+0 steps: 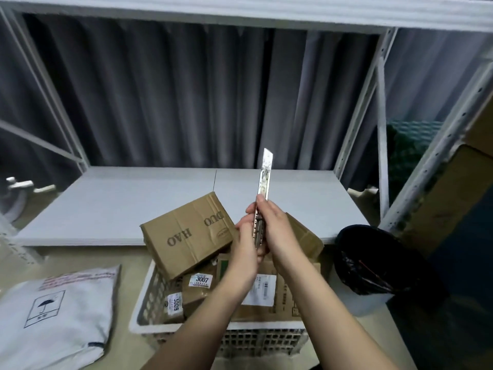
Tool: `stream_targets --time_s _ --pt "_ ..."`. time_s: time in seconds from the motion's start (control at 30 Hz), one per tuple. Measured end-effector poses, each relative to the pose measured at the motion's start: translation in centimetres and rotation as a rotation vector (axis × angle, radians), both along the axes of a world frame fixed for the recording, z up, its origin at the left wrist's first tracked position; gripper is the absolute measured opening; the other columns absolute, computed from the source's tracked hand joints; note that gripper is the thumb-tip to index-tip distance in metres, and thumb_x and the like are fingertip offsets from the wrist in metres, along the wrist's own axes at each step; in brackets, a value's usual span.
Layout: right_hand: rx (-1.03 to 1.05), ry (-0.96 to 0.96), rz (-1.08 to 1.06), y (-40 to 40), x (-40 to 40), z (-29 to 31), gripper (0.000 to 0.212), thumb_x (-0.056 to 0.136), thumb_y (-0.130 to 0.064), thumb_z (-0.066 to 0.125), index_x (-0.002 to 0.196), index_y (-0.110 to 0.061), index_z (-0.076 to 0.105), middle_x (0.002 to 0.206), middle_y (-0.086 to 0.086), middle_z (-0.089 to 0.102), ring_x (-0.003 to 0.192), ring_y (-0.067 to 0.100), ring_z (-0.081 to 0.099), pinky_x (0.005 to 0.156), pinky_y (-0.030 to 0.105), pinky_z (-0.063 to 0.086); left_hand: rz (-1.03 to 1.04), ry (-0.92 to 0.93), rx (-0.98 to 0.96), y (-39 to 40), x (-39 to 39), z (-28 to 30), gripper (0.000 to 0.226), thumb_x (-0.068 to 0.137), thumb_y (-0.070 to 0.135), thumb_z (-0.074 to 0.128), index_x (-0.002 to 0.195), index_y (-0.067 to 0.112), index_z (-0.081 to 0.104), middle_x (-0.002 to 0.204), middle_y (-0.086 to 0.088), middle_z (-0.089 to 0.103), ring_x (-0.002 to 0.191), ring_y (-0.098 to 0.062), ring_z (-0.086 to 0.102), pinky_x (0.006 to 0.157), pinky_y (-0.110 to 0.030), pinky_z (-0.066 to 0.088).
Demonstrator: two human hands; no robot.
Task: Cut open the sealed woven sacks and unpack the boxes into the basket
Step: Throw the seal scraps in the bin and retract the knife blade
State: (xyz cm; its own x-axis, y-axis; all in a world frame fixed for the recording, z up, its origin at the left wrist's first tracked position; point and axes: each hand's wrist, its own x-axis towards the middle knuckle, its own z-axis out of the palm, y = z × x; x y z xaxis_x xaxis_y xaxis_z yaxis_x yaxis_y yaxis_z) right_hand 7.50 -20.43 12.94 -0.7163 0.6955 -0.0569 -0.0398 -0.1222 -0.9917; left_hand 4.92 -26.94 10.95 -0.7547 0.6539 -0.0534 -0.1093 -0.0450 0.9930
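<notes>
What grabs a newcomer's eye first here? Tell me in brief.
The slim metal utility knife, blade out and pointing up, is gripped at centre by the left hand and right hand. Below them sits the white plastic lattice basket piled with brown cardboard boxes.

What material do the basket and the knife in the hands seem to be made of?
Basket: probably white plastic with a matte look; its walls are a moulded lattice of small holes.
Knife: seemingly metal; the extended blade and the slim handle look pale and shiny. Both hands grip the handle, left hand, right hand.
</notes>
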Motion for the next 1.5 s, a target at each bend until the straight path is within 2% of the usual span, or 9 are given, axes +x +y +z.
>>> stream_targets --time_s 0.13,0.27,0.5,0.63,0.8,1.03,1.23,1.37,1.5 --pt "-0.109 0.074 0.002 0.1 0.3 0.5 0.035 0.098 -0.037 0.043 0.073 -0.015 0.053 0.056 0.004 0.061 0.064 0.024 0.054 0.054 0.030 0.038 0.037 0.005 0.124 0.4 0.7 0.7 0.041 0.102 0.019 0.021 0.090 0.029 0.058 0.058 -0.015 0.048 0.055 -0.031 0.036 0.049 -0.043 0.049" --pt "-0.160 0.103 0.105 0.3 0.8 0.5 0.028 0.098 -0.034 0.043 0.083 -0.015 0.057 0.063 0.002 0.066 0.069 0.025 0.053 0.056 0.030 0.033 0.064 -0.006 0.075 0.9 0.4 -0.5 0.036 0.092 0.036 0.025 0.073 0.018 0.050 0.052 0.007 0.041 0.051 -0.012 0.034 0.037 -0.013 0.031" --pt "-0.288 0.177 0.341 1.0 1.3 -0.8 0.031 0.097 -0.011 0.042 0.120 -0.023 0.058 0.110 0.006 0.071 0.106 0.035 0.042 0.066 0.035 0.036 -0.033 -0.083 0.056 0.5 -0.5 -0.4 0.047 0.095 0.040 0.018 0.065 0.017 0.047 0.039 0.007 0.038 0.033 -0.002 0.029 0.036 -0.018 0.024" --pt "-0.303 0.207 0.425 1.7 1.3 -1.9 0.038 0.096 -0.007 0.044 0.127 -0.028 0.054 0.124 0.008 0.065 0.084 0.035 0.042 0.040 0.024 0.046 -0.075 -0.152 0.036 0.1 -0.3 0.3 0.051 0.099 0.035 0.013 0.074 0.015 0.052 0.038 0.006 0.033 0.031 -0.004 0.025 0.035 -0.016 0.019" --pt "-0.359 0.262 0.466 2.1 1.6 -2.1 0.045 0.094 0.000 0.044 0.129 -0.028 0.051 0.126 0.010 0.063 0.064 0.024 0.056 0.036 0.020 0.048 -0.121 -0.192 -0.023 -0.1 -0.4 0.3 0.056 0.098 0.045 0.010 0.088 0.016 0.057 0.043 0.002 0.033 0.031 -0.005 0.021 0.034 -0.014 0.016" --pt "-0.216 0.107 0.235 0.6 0.9 -2.2 0.024 0.098 -0.014 0.045 0.121 -0.016 0.054 0.115 0.007 0.070 0.064 0.020 0.059 0.039 0.018 0.038 -0.054 -0.199 -0.058 0.2 -0.4 0.2 0.047 0.098 0.042 0.017 0.078 0.018 0.053 0.052 -0.003 0.038 0.029 -0.004 0.026 0.034 -0.011 0.017" --pt "-0.009 -0.063 0.070 -1.5 0.2 -1.8 0.026 0.101 -0.028 0.040 0.114 -0.016 0.059 0.094 0.025 0.060 0.066 0.019 0.047 0.048 0.023 0.035 0.079 -0.265 -0.036 0.3 -0.1 0.6 0.038 0.100 0.034 0.025 0.070 0.022 0.046 0.059 0.005 0.041 0.050 -0.008 0.040 0.044 -0.017 0.030" --pt "-0.081 -0.077 0.146 -1.4 -0.1 -1.8 0.024 0.102 -0.022 0.036 0.115 -0.017 0.056 0.060 -0.006 0.058 0.049 0.015 0.034 0.039 0.014 0.027 0.063 -0.279 -0.054 0.0 -0.4 0.3 0.037 0.098 0.038 0.022 0.075 0.024 0.048 0.055 0.005 0.034 0.029 -0.001 0.027 0.032 -0.010 0.020" --pt "-0.178 -0.042 0.221 -1.4 0.0 -2.0 0.026 0.101 -0.016 0.036 0.119 -0.021 0.055 0.049 -0.005 0.040 0.035 0.006 0.025 0.035 0.009 0.023 0.015 -0.262 -0.049 -0.3 -1.1 -0.1 0.041 0.097 0.040 0.018 0.072 0.022 0.045 0.040 0.009 0.030 0.024 -0.002 0.018 0.032 -0.009 0.014"
